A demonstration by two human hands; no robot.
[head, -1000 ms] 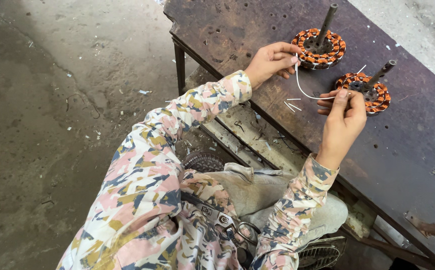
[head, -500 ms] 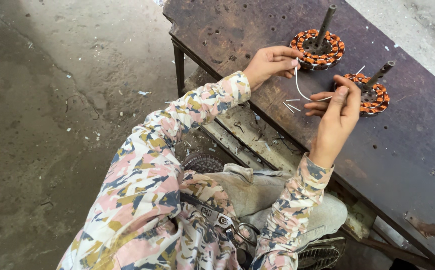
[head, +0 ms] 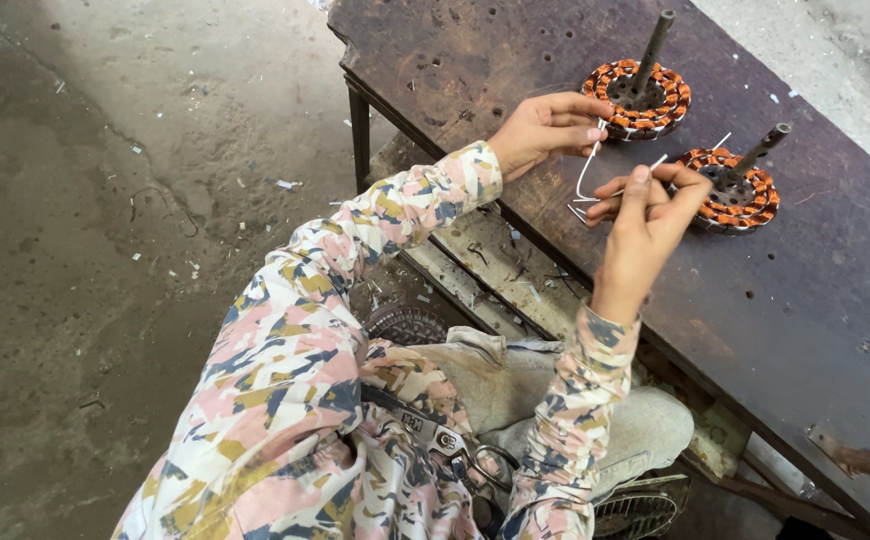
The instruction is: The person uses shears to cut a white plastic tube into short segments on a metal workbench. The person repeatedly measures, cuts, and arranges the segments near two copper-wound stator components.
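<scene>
Both hands pinch thin white wires [head: 587, 172] in the upper middle of the frame. Our right hand [head: 645, 205] has moved slightly left from the nearer copper-wound stator [head: 730, 190], while our left hand [head: 545, 128] stays beside the farther stator [head: 637, 97].

Left hand [head: 545, 130] and right hand [head: 650, 200] pinching white wire [head: 585, 175], two copper-wound stators [head: 730, 190] on bench [head: 515, 60]

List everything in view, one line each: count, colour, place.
wound coil rings: two, orange copper windings, each around an upright metal shaft, on the workbench's far side.
thin white strips: a few, white, pinched between both hands above the bench.
workbench: one, rusty dark brown metal, drilled with holes, right half of view.
concrete floor: grey, littered with small scraps, left.
left hand: one, gripping the upper ends of the strips.
right hand: one, pinching the strips' lower part, beside the nearer coil ring.
</scene>
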